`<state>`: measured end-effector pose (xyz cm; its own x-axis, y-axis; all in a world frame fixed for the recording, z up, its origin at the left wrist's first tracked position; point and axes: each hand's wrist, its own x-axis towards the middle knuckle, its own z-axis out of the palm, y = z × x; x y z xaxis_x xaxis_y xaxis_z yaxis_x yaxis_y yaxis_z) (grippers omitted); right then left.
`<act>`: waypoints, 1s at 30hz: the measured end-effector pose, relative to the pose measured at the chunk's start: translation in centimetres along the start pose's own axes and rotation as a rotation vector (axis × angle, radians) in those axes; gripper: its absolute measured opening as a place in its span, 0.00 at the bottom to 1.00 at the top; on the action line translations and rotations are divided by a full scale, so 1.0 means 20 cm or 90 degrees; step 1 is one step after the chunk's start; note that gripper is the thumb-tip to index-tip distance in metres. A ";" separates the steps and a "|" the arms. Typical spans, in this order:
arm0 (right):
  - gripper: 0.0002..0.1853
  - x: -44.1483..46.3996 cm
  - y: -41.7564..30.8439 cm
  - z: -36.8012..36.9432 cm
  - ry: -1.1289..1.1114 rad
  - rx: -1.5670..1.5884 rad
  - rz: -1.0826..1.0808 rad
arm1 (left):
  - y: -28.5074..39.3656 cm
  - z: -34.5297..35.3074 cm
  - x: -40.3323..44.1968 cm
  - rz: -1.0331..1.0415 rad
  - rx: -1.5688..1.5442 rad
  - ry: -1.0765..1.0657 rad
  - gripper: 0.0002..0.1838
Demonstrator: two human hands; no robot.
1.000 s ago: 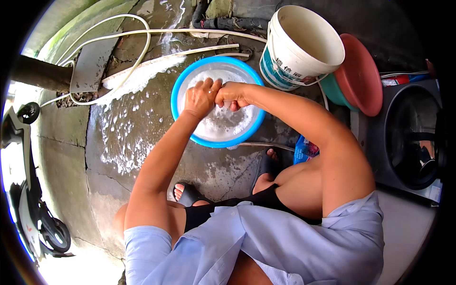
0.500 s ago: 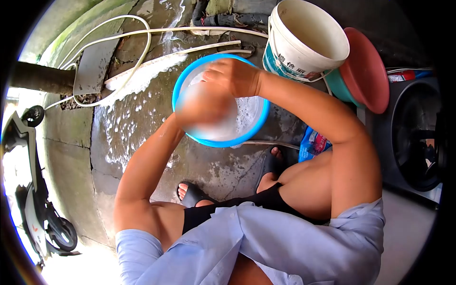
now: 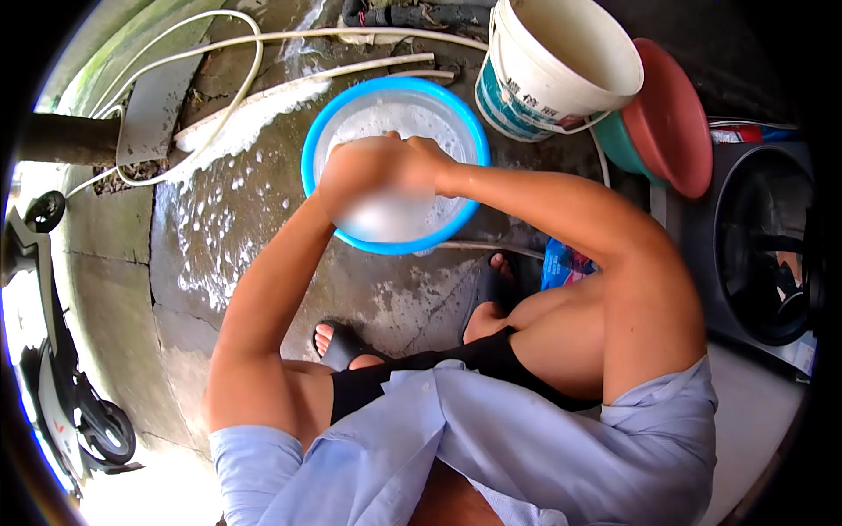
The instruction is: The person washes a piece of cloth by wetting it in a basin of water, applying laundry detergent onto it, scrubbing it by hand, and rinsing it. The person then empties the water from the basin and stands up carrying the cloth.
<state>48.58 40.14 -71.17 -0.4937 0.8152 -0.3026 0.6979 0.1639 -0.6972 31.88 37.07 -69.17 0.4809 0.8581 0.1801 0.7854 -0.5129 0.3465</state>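
A basin with a bright blue rim stands on the wet floor, holding foamy, whitish water. Both of my hands meet over it. My left hand is mostly smeared by a blurred patch, so its fingers do not show. My right hand comes in from the other side, knuckles up and fingers curled in against the left hand. Whatever is between the hands is hidden by the blur. White suds float around them.
A white bucket stands beyond the basin, beside red and green basins. A pale hose loops across the foamy floor. A blue packet lies near my right knee, a black round-openinged appliance farther right. A scooter is at left.
My right hand has moved down and closer in against my left hand, uncovering the foamy far side of the basin. The whole view has shifted slightly.
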 end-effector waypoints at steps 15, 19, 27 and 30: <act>0.21 0.00 -0.16 -0.46 0.128 -0.491 -0.602 | -0.13 0.13 0.00 -0.409 -0.929 -0.262 0.10; 0.06 0.01 -0.10 -0.29 -0.039 -0.463 -0.337 | -0.08 0.13 -0.02 -0.210 -0.435 -0.262 0.12; 0.20 0.00 0.29 0.05 -0.167 -0.294 -0.067 | 0.14 0.28 -0.11 -0.188 0.018 -0.233 0.13; 0.32 -0.06 0.44 -0.03 -0.025 -0.364 0.027 | -0.05 0.40 -0.11 -0.264 -0.008 -0.120 0.11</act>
<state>55.60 40.89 -76.52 -0.4698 0.8086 -0.3543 0.8821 0.4140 -0.2247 33.13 35.51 -77.20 0.1902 0.9708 -0.1460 0.9221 -0.1255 0.3660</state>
